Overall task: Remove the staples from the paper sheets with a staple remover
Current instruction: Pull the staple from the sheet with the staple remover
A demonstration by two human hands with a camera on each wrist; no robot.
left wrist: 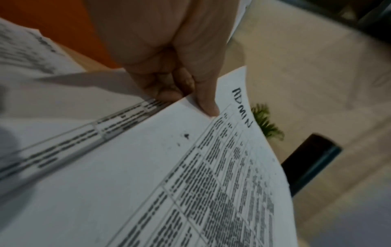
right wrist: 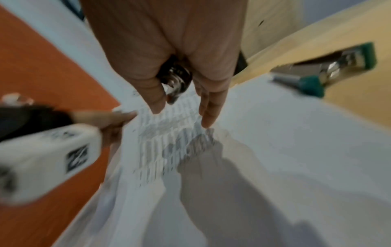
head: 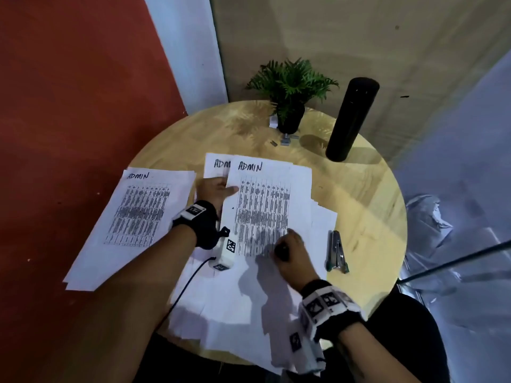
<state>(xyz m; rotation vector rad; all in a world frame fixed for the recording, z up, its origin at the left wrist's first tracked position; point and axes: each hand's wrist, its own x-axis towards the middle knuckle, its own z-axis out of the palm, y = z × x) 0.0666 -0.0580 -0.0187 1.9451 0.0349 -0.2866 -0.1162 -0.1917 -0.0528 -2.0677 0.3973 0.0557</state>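
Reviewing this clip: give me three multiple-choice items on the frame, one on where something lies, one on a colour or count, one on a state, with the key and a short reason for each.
1. Where does the metal stapler with green ends lie?
A. on the round wooden table, right of the papers
B. under the potted green plant
C. in the left hand

2. How many sheets show a handwritten "ADMIN" heading in the head view?
A. one
B. three
C. five

3. What is the left hand doing with the top printed sheet?
A. pressing it flat with a fist
B. pinching its left edge, lifted
C. not touching it

Key: 1 A, it rests on bare wood beside the papers; 2 B, three headings are readable; 3 B, the left wrist view shows thumb over and fingers under the raised edge.
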